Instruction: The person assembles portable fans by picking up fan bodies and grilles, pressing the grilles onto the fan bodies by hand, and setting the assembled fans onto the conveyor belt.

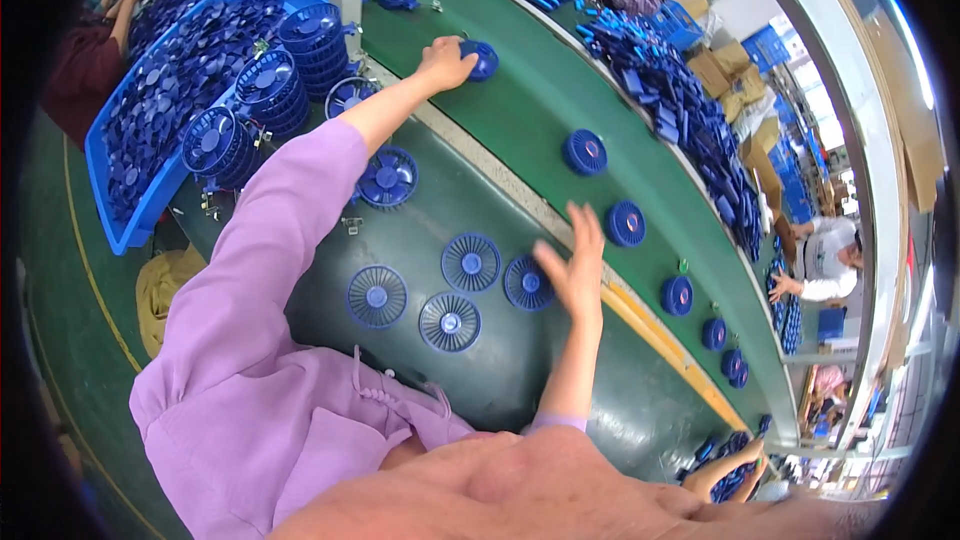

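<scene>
My left hand (446,66) reaches far out over the green conveyor belt, its fingers closed at the near edge of a small round blue fan unit (483,61). My right hand (576,275) is raised at the table's far edge with its fingers apart and nothing in it. Beside its thumb lies a round blue fan grille (528,283). More such grilles (450,321) lie flat on the dark table in front of me. A fan housing with blades (388,177) rests under my left forearm.
A blue tray (120,225) heaped with blue discs stands at the left, with stacked fan housings (208,140) beside it. Several fan units (585,152) sit along the belt. A metal post (345,0) rises near my left hand. Other people work across the belt and nearby.
</scene>
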`<control>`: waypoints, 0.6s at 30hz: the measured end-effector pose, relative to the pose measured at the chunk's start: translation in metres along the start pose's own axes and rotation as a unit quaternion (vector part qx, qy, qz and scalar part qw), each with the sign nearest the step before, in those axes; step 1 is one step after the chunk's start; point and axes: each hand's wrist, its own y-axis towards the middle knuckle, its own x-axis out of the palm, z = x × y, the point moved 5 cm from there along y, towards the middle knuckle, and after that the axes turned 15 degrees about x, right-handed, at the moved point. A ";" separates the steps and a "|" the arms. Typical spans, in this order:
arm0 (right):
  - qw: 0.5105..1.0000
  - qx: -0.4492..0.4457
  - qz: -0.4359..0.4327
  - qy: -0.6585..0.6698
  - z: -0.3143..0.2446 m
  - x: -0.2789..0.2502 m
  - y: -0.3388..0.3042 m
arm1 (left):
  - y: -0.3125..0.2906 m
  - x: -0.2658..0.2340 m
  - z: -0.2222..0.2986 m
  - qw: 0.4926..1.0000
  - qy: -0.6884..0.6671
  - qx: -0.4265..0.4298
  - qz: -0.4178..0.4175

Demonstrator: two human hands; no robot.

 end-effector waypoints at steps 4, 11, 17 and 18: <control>0.992 -0.040 -0.095 -0.075 0.014 0.011 -0.063 | 0.022 0.029 -0.009 0.997 -0.002 -0.071 -0.044; 0.993 -0.049 -0.019 -0.102 0.015 0.011 -0.068 | 0.007 0.040 0.000 0.998 -0.031 -0.031 -0.043; 0.972 0.045 0.033 0.228 0.002 0.002 -0.021 | -0.067 0.014 0.067 0.792 -0.589 -0.143 -0.070; 0.945 0.054 0.024 0.320 -0.012 0.004 -0.013 | -0.084 0.003 0.081 0.754 -0.637 -0.136 -0.079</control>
